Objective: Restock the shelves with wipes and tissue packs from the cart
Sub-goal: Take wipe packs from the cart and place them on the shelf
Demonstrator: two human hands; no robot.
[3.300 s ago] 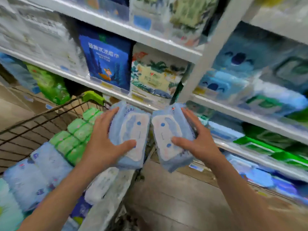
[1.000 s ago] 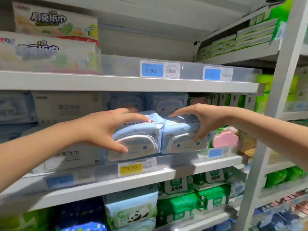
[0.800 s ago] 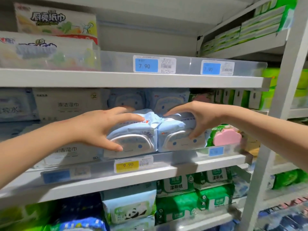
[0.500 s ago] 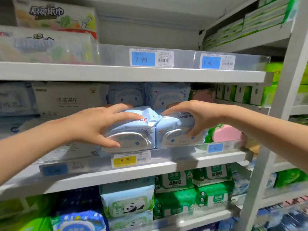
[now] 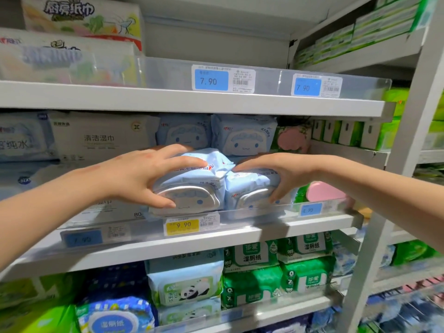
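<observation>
- Evidently this is the placing step: two pale-blue wipes packs, the left pack point(image 5: 192, 188) and the right pack point(image 5: 252, 188), lie side by side and touching on the middle shelf point(image 5: 192, 241), just behind its clear front rail point(image 5: 252, 218).
- The left hand point(image 5: 144, 174) grips the left pack, fingers spread over its top and thumb hooked under the front lid.
- The right hand point(image 5: 276, 174) grips the right pack the same way, fingers spread across the top, thumb on the front face.
- Matching upright packs point(image 5: 245, 138) stand directly behind; a pink-lidded pack point(image 5: 326, 191) sits just beside the right pack.
- Whether the packs' full weight rests on the shelf cannot be told.
- Next, I judge, both want nudging back square against the upright ones, lids facing out above the yellow price tag point(image 5: 183, 225). After that the fingers can let go and the hands go back to the cart, which is out of view.
</observation>
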